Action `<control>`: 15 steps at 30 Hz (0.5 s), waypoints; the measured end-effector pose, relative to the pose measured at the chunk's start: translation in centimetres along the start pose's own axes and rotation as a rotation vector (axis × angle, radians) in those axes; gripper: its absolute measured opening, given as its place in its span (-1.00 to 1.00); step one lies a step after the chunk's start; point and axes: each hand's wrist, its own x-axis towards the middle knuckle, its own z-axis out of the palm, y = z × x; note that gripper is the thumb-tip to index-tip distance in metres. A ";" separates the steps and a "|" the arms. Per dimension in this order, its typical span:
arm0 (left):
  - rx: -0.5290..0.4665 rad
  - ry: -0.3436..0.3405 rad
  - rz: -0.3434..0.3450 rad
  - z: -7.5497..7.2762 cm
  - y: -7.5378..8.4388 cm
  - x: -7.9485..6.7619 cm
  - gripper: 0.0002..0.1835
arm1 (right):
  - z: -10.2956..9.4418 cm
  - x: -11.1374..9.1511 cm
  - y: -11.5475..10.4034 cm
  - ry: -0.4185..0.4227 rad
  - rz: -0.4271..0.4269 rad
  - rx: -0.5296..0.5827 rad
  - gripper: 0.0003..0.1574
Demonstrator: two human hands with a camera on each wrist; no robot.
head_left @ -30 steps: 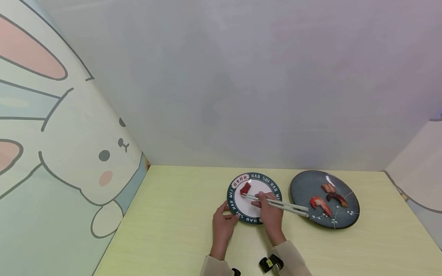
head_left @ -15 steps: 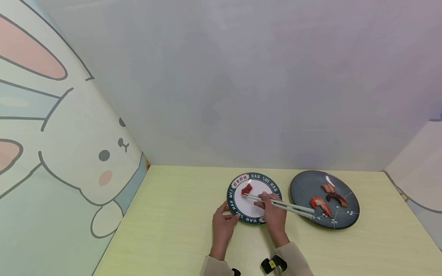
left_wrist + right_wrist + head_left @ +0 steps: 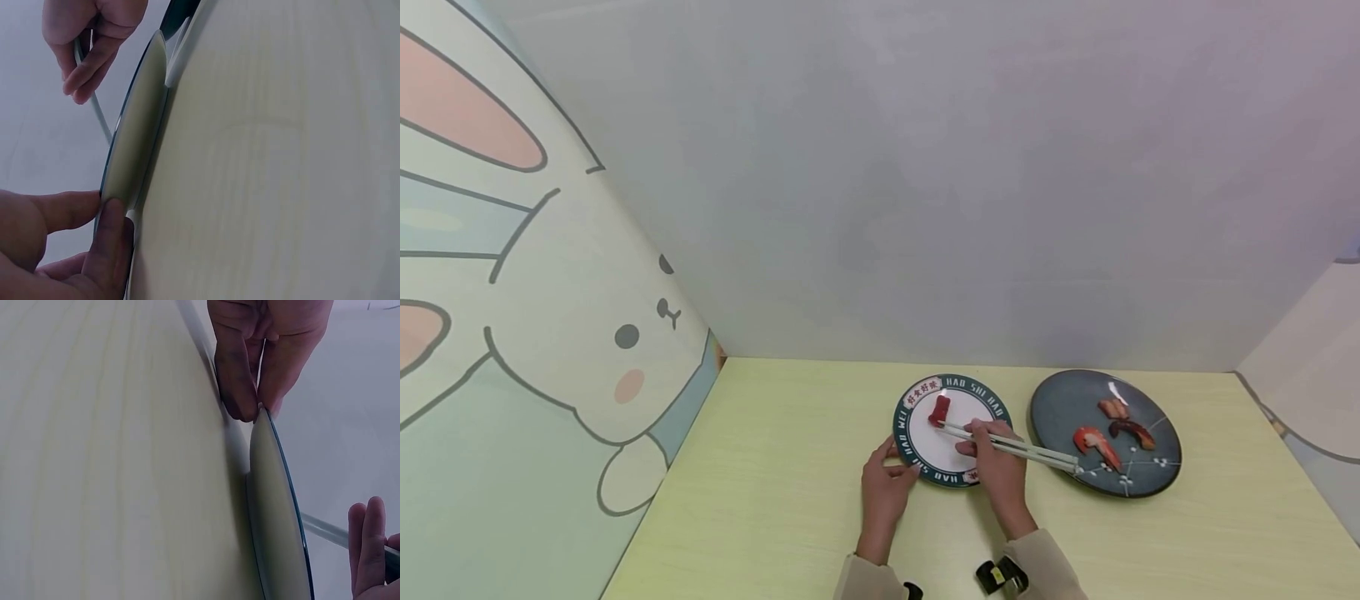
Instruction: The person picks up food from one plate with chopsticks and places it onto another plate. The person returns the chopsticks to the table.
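Observation:
My left hand [image 3: 886,492] pinches the near-left rim of a white plate [image 3: 958,454] with a dark green lettered border. In the left wrist view, the thumb and fingers [image 3: 111,244] clasp that rim. Pale green chopsticks [image 3: 1030,451] are gripped in my right hand [image 3: 998,467], above the plate's right side. Their tips meet the lower end of a small red piece of food [image 3: 939,411] in the plate's left half; whether it is lifted I cannot tell. From the right wrist view, the plate [image 3: 275,512] appears edge-on, hiding its top.
To the right stands a dark grey plate [image 3: 1060,408] with a shrimp [image 3: 1097,446], a brown curved piece [image 3: 1133,432] and a pinkish striped piece [image 3: 1113,408]. The pale wooden table [image 3: 775,467] meets a grey wall [image 3: 880,208] behind. A rabbit mural covers the left wall.
The chopsticks and my right hand have shifted slightly right. The red piece has moved a little to the right and turned. My left hand and both plates stay put.

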 end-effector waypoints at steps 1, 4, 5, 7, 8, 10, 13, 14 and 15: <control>-0.001 0.000 -0.004 0.0 -0.1 0.0 -0.32 | 0.1 0.0 0.0 -0.006 -0.011 0.009 -0.69; 0.000 0.000 -0.006 0.1 -0.1 0.1 -0.33 | 0.4 0.0 -0.1 -0.024 -0.045 0.051 -0.70; -0.002 -0.001 -0.008 0.1 -0.1 0.1 -0.33 | 0.5 0.0 -0.1 -0.028 -0.054 0.067 -0.70; -0.007 -0.002 -0.003 0.1 0.0 0.1 -0.33 | 0.8 -0.1 -0.2 -0.031 -0.075 0.096 -0.70; -0.009 -0.003 0.001 0.1 0.0 0.1 -0.33 | 0.9 -0.2 -0.2 -0.031 -0.082 0.103 -0.70; -0.016 -0.007 0.004 0.0 0.0 0.1 -0.32 | 1.1 -0.3 -0.3 -0.025 -0.088 0.093 -0.70; -0.023 -0.009 0.012 0.0 0.1 0.0 -0.32 | 1.2 -0.4 -0.4 -0.007 -0.080 0.046 -0.69; -0.024 -0.010 0.011 0.0 0.1 0.0 -0.32 | 1.3 -0.4 -0.3 -0.001 -0.073 0.027 -0.69; -0.025 -0.010 0.012 0.0 0.1 0.0 -0.32 | 1.3 -0.4 -0.4 0.004 -0.066 0.010 -0.68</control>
